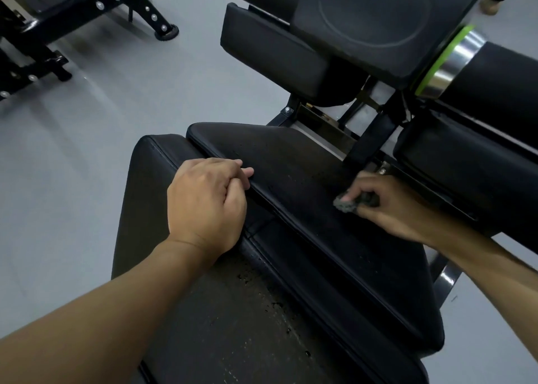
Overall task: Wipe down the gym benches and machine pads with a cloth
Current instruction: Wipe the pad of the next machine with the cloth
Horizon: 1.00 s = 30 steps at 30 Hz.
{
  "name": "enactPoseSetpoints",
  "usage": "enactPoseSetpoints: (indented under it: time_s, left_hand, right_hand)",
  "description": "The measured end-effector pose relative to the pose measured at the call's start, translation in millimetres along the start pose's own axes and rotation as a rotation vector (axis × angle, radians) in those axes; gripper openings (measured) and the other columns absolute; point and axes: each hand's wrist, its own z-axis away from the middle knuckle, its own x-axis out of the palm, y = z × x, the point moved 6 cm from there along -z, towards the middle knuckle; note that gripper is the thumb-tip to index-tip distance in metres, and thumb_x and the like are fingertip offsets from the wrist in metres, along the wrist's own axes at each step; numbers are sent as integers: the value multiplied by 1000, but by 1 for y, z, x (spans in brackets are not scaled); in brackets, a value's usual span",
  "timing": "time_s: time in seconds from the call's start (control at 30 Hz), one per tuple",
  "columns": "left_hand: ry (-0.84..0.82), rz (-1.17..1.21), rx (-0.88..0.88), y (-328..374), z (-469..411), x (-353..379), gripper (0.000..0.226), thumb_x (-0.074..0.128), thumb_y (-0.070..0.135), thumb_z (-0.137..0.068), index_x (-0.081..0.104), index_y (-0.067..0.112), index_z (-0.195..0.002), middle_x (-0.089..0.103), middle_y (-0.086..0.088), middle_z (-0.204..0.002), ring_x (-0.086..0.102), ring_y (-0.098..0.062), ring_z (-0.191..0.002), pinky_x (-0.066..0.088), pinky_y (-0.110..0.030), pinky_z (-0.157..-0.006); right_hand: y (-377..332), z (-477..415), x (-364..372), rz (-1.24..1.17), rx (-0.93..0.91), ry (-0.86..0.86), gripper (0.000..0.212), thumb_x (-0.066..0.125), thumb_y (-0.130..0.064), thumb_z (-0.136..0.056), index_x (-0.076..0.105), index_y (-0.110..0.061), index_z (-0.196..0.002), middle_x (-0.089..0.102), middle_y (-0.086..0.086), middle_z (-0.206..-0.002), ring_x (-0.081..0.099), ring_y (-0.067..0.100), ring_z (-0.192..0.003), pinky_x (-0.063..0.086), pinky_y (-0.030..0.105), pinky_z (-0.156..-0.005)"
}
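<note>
The cloth, a small dark grey wad, is gripped in the curled fingers of the right hand and pressed onto the black seat pad near its 3 o'clock edge, close beside the machine's frame. The left hand is curled over the pad's 9 o'clock edge, at the seam with the longer pad toward 6 o'clock, and the pad is steadied by it. The step in hand is judged to be the wiping of this seat pad. It is best done with the cloth opened flatter, so that more fabric is laid against the vinyl, and with overlapping strokes drawn from 3 o'clock toward 9 o'clock. The seam under the left hand should be traced as well, which calls for that hand to be lifted as the stroke arrives. Rough, flaked patches are seen on the longer pad, so lighter pressure is advised there. The back pad at 12 o'clock and the roller pad at 2 o'clock also belong to the task.
</note>
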Motion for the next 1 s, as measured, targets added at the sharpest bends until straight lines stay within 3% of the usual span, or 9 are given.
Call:
enactPoseSetpoints:
  time_s: [0.1,0.17,0.27,0.33,0.5,0.63,0.73,0.83,1.0]
  left_hand:
    - [-15,-5,1,-1,-1,2,35,36,16,-80,69,18,-69,76,13,-97,57,-1,-105,42,-27,-91]
    - [-17,-11,-10,-1,0,2,33,38,13,-80,69,18,-70,75,14,-97,57,-1,-105,40,-25,-91]
    - [-11,-8,-6,-1,-1,1,34,37,15,-79,69,19,-69,75,14,-97,59,0,-104,40,-25,-91]
    - [-2,5,9,-1,-1,1,34,35,17,-79,68,20,-69,76,14,-96,60,0,-104,42,-26,-92]
    - [1,15,29,0,0,1,35,34,17,-78,68,18,-69,74,16,-96,59,0,-105,41,-26,-92]
    - [-6,15,37,0,0,0,35,35,17,-78,68,18,-68,75,14,-96,60,0,-105,39,-24,-93]
    - [3,18,47,0,0,0,34,35,17,-78,68,18,-67,75,14,-95,61,1,-104,39,-23,-93]
    - [4,24,60,1,0,-1,33,36,16,-78,67,18,-67,75,14,-95,63,0,-104,40,-24,-93]
    - [12,36,82,1,-1,-1,32,36,15,-77,66,19,-66,75,13,-94,64,-1,-102,41,-25,-94]
  right_hand:
    - [6,-23,6,31,-5,94,38,66,14,-81,67,-23,-78,61,-3,-90,58,-1,-83,47,15,-71]
    - [6,-42,10,43,27,165,26,63,15,-82,70,-10,-85,62,8,-97,59,17,-88,48,26,-74]
    - [15,-30,5,48,1,104,23,64,19,-79,69,-3,-86,60,14,-95,57,22,-83,42,16,-69]
    - [20,-11,-4,65,-28,53,29,67,19,-77,68,-10,-83,61,10,-90,60,23,-82,44,20,-70]
    - [26,-47,4,58,45,150,21,63,14,-83,70,-5,-87,57,-4,-86,56,8,-81,38,2,-69]
    - [33,-39,-4,48,40,93,18,64,18,-80,67,1,-86,55,-4,-85,55,-10,-78,36,0,-69]
    - [37,-26,-8,78,49,111,19,63,21,-78,68,5,-86,56,9,-87,54,-11,-77,39,4,-71]
    - [42,-54,0,108,132,217,20,58,14,-85,68,-2,-91,55,7,-97,53,8,-84,41,23,-75]
    - [57,-42,-6,144,128,190,18,60,19,-82,66,4,-91,59,16,-98,54,21,-87,33,-2,-71]
